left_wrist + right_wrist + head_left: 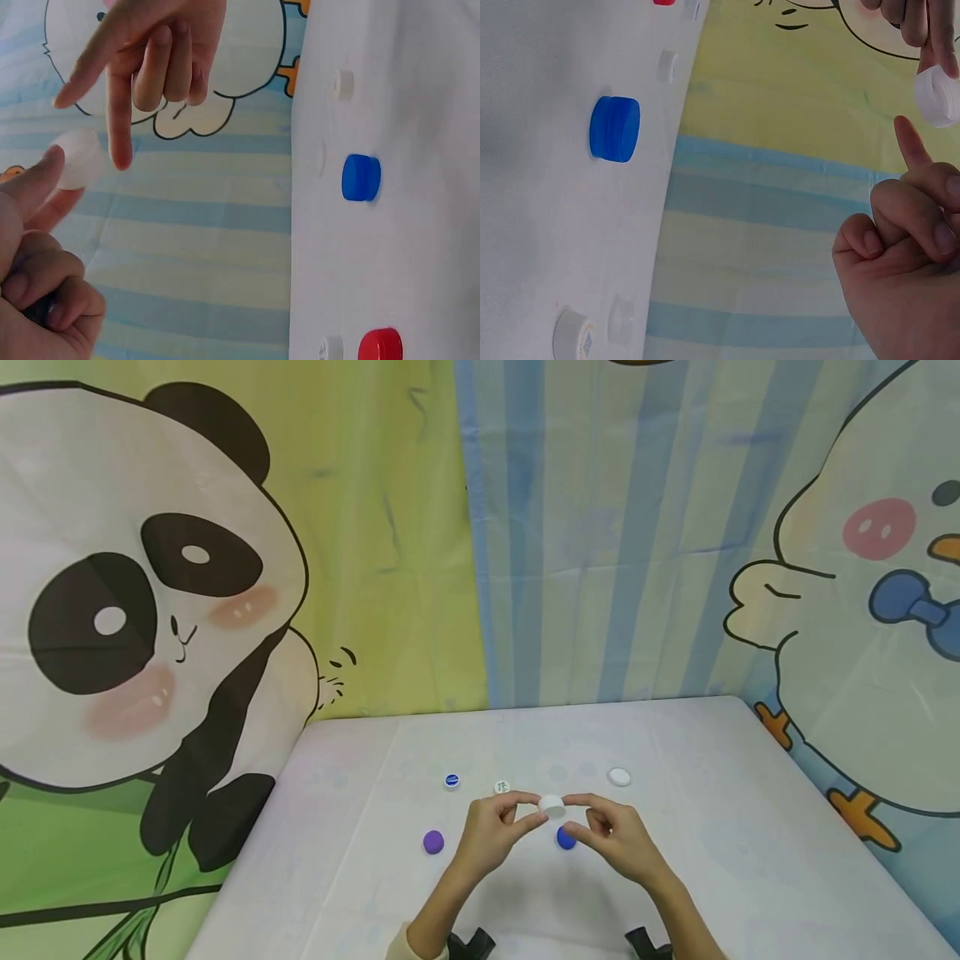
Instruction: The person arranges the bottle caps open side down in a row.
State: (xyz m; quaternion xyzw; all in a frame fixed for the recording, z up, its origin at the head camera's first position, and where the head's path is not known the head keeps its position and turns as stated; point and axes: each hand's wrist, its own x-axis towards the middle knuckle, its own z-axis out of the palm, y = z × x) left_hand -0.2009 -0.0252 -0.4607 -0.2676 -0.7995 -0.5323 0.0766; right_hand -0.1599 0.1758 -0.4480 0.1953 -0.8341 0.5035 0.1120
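Note:
Above the table, my left hand (489,831) pinches a white bottle cap (552,807) between thumb and index finger. The left wrist view has the same pale cap (79,159) at the thumb tip. My right hand (622,842) is just right of it, thumb and index finger extended and spread, holding nothing. In the right wrist view, a gap shows between the right index finger (909,142) and the cap. A blue cap (566,837) lies on the table below the right hand. A red cap (381,345) shows in the left wrist view.
On the white table (375,893) lie a purple cap (433,842) at left, a blue-and-white cap (452,781), a printed white cap (502,787) and another white cap (618,777) farther back. Cartoon-printed curtains (390,527) hang behind the table.

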